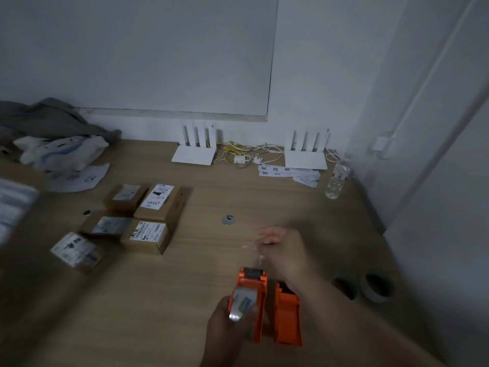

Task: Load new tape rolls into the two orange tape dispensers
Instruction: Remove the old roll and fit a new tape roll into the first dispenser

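Head view: the left hand (227,324) grips the near end of one orange tape dispenser (251,300), fingers closed around its body and over the tape roll (242,303) already seated inside. The dispenser's long axis runs away from the person, with the dark cutter end farthest out. Just past that end the right hand (281,250) hovers over the counter (185,287), its fingers pinched together on what looks like a thin clear strip of tape (260,256). The strip is faint and blurred, so its contact with the cutter cannot be made out.

The strip appears to lie in line with the dispenser's long axis, from cutter to pinch, so the coming pull likely has to follow that line, straight away from the left hand. The right hand is plainly the nearer one to the free end.

The second orange dispenser (287,313) stands just beside the first, on its right, under the right forearm. Whether it holds a roll cannot be told. Two tape rolls (362,286) sit on the counter farther right.
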Motion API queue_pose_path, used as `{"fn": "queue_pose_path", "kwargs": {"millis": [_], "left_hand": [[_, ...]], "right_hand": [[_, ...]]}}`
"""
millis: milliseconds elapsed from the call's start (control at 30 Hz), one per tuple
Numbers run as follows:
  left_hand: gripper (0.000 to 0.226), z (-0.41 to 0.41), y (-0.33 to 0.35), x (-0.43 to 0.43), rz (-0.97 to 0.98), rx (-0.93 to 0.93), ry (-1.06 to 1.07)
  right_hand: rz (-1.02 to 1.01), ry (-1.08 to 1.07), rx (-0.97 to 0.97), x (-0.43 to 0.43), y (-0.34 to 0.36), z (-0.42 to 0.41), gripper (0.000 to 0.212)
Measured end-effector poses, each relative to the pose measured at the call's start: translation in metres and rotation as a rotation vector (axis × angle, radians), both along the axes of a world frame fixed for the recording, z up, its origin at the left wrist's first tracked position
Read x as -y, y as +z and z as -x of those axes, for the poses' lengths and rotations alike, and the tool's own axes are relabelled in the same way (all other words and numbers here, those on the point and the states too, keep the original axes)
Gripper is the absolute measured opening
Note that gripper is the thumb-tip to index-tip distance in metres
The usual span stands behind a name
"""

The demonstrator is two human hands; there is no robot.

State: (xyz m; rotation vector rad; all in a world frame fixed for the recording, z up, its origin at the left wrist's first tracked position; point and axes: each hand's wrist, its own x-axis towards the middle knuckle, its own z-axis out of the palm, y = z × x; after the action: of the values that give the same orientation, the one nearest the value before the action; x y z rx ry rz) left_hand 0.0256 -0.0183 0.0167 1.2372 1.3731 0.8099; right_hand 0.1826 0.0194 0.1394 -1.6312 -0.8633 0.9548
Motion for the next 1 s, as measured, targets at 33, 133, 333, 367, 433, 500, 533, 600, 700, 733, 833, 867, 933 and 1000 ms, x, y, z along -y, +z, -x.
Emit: {"fn": "queue_pose_path", "kwargs": {"millis": [33,133,333,367,433,500,533,600,700,733,833,867,933,1000], "left_hand": [[0.025,0.000,0.004,-0.001,-0.015,0.022,-0.005],[0.029,0.000,0.014,-0.004,-0.020,0.067,-0.058],[0.049,-0.003,0.010,-0.003,-0.008,0.056,-0.049],[0.041,-0.003,0.011,-0.003,-0.019,0.053,-0.032],[0.030,-0.004,0.013,-0.004,-0.024,0.081,-0.004],[0.027,-0.006,0.017,-0.006,-0.022,0.098,0.010],[0.027,-0.007,0.018,-0.006,-0.033,0.087,0.016],[0.033,-0.008,0.024,-0.006,-0.057,0.046,0.033],[0.039,-0.008,0.029,-0.004,-0.062,0.037,0.052],[0.036,-0.008,0.031,-0.002,-0.052,0.053,0.055],[0.020,-0.009,0.041,0.006,-0.080,0.100,0.050],[0.018,-0.009,0.044,0.009,-0.095,0.113,0.045],[0.016,-0.009,0.049,0.014,-0.123,0.131,0.016],[0.015,-0.009,0.050,0.018,-0.171,0.124,0.003]], "right_hand": [[-0.022,0.010,-0.005,-0.002,0.004,-0.001,0.024],[-0.082,0.010,0.002,-0.005,0.013,0.003,0.019],[-0.138,-0.021,0.043,-0.007,0.020,0.009,0.027],[-0.143,-0.016,0.045,-0.007,0.023,0.009,0.027],[-0.156,-0.003,0.060,-0.007,0.030,0.009,0.027],[-0.175,-0.026,0.079,-0.010,0.037,0.006,0.027],[-0.185,-0.045,0.083,-0.011,0.040,0.004,0.027],[-0.201,-0.054,0.099,-0.016,0.044,0.001,0.025],[-0.198,-0.019,0.157,-0.021,0.046,0.000,0.028],[-0.189,-0.016,0.176,-0.022,0.047,-0.001,0.028],[-0.148,-0.039,0.196,-0.031,0.051,-0.012,0.025],[-0.128,-0.047,0.189,-0.035,0.052,-0.015,0.024],[-0.087,-0.057,0.166,-0.042,0.054,-0.022,0.024],[-0.065,-0.050,0.162,-0.048,0.057,-0.025,0.027]]}}
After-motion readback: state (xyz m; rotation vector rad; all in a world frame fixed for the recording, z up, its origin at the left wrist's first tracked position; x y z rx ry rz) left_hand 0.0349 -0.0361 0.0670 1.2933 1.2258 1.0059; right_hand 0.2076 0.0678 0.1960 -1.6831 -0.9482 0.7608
